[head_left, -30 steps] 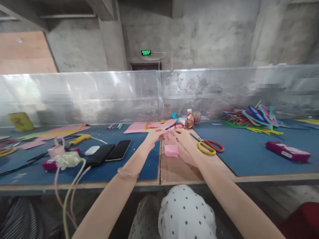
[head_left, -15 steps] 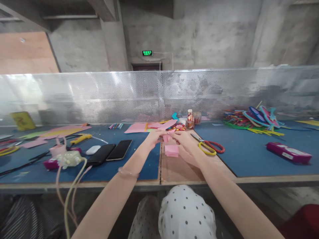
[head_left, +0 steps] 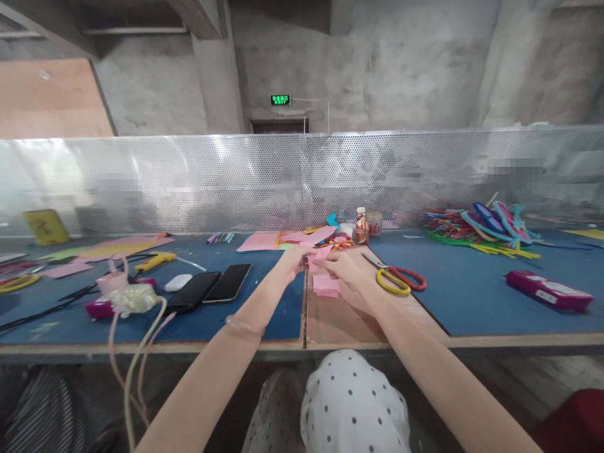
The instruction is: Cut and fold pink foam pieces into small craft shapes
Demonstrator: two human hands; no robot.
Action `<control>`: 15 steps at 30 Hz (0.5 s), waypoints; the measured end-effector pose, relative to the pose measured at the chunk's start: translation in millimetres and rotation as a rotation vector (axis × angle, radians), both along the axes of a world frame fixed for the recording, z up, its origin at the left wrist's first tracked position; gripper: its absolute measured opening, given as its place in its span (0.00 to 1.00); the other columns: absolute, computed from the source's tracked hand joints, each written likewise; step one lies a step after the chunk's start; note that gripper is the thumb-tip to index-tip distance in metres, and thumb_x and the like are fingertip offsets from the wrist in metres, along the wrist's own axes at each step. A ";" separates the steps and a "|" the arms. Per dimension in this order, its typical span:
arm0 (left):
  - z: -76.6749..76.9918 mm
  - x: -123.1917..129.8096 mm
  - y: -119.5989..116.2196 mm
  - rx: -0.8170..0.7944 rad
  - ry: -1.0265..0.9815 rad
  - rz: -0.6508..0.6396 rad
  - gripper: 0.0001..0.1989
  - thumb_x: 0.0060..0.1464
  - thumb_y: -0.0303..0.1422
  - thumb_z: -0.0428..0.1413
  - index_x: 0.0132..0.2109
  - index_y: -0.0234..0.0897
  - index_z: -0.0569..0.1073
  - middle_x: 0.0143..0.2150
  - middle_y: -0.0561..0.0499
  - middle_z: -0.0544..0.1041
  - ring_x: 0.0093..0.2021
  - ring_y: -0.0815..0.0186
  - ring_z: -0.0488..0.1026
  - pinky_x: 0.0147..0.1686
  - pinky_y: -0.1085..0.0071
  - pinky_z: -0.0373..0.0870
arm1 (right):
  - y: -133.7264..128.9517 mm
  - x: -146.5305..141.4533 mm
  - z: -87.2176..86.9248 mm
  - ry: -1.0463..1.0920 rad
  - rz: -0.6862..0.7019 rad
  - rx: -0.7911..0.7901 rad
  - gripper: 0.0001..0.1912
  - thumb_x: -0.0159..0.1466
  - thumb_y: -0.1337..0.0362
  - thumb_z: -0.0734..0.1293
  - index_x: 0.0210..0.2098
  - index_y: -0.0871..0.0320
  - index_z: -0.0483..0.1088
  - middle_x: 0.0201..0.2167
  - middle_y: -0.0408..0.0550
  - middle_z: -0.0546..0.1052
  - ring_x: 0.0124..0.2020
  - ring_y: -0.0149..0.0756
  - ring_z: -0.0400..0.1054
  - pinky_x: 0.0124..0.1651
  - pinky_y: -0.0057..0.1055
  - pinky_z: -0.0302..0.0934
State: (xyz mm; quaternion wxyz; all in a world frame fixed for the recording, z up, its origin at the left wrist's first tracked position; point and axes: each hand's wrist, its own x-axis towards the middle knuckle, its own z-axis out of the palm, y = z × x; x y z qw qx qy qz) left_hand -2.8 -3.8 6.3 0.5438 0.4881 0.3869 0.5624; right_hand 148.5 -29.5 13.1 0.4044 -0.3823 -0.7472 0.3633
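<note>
A small piece of pink paper is held up between my two hands, above the brown strip of the table. My left hand pinches its left side. On its right side, the fingers of my right hand are closed on the paper. Just below them, a small stack of pink paper pieces lies on the brown surface. Scissors with yellow and red handles rest to the right of my right hand, blades pointing away. Larger pink sheets lie behind my left hand.
Two black phones, a white case and a power strip with cables are at the left. Behind my hands stand a bottle and a jar. Pipe cleaners and a purple box lie at the right.
The pink paper between my hands has opened out and shows more of its surface. My right hand has shifted slightly down and left.
</note>
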 end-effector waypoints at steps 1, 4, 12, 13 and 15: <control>-0.5 0.1 0.7 0.004 -0.006 0.009 0.08 0.29 0.29 0.61 0.24 0.33 0.73 0.25 0.49 0.72 0.27 0.67 0.68 0.27 0.70 0.65 | -0.6 -0.9 -0.1 0.008 0.001 -0.009 0.20 0.46 0.49 0.67 0.16 0.59 0.61 0.12 0.36 0.56 0.15 0.22 0.47 0.19 0.25 0.42; -1.4 0.8 1.8 0.026 -0.014 0.027 0.06 0.29 0.28 0.61 0.22 0.34 0.72 0.23 0.51 0.71 0.25 0.68 0.67 0.26 0.71 0.64 | -3.9 -2.0 1.5 0.017 0.002 -0.024 0.21 0.46 0.49 0.67 0.14 0.59 0.58 0.11 0.35 0.55 0.14 0.22 0.45 0.19 0.25 0.40; 0.5 1.1 -1.2 0.106 -0.037 0.013 0.05 0.30 0.27 0.60 0.21 0.32 0.74 0.23 0.50 0.72 0.26 0.68 0.67 0.26 0.72 0.64 | -2.8 0.2 5.8 -0.072 -0.004 -0.003 0.20 0.47 0.50 0.67 0.15 0.58 0.59 0.09 0.36 0.55 0.14 0.23 0.47 0.19 0.26 0.42; 0.7 1.0 -1.5 0.112 -0.034 0.011 0.05 0.30 0.28 0.60 0.22 0.32 0.74 0.24 0.49 0.72 0.26 0.68 0.67 0.26 0.72 0.64 | -1.6 0.4 5.2 -0.075 -0.006 0.002 0.20 0.47 0.49 0.66 0.15 0.58 0.58 0.09 0.36 0.54 0.14 0.23 0.47 0.19 0.25 0.42; 0.9 1.0 -1.8 0.117 -0.031 0.009 0.05 0.30 0.28 0.60 0.23 0.32 0.74 0.23 0.49 0.72 0.26 0.68 0.68 0.26 0.72 0.64 | -0.3 0.5 4.2 -0.086 0.001 0.019 0.21 0.48 0.48 0.64 0.16 0.58 0.57 0.10 0.36 0.54 0.14 0.23 0.47 0.19 0.25 0.41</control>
